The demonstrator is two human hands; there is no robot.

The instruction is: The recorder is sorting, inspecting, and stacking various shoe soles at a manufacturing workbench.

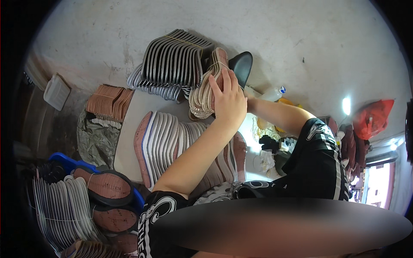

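My left hand (230, 99) lies over a bundle of pale tan shoe soles (201, 98), fingers spread across its side and gripping it. The bundle stands tilted at the table's far side, with a thin tie round its top and a pinkish sole face outermost. My right hand (250, 103) comes in from the right, mostly hidden behind the left one; its fingers do not show. Touching the bundle's left is a tied stack of black soles with grey edges (172, 58). A single dark sole (241, 66) leans on the wall behind my hands.
A long row of white-edged soles (165, 137) fills the near table (129, 142). Brown soles (109, 101) are stacked at left. A blue crate (64, 159) with bundled soles (64, 210) stands lower left. A plastic bottle (275, 93) and red bag (374, 118) are at right.
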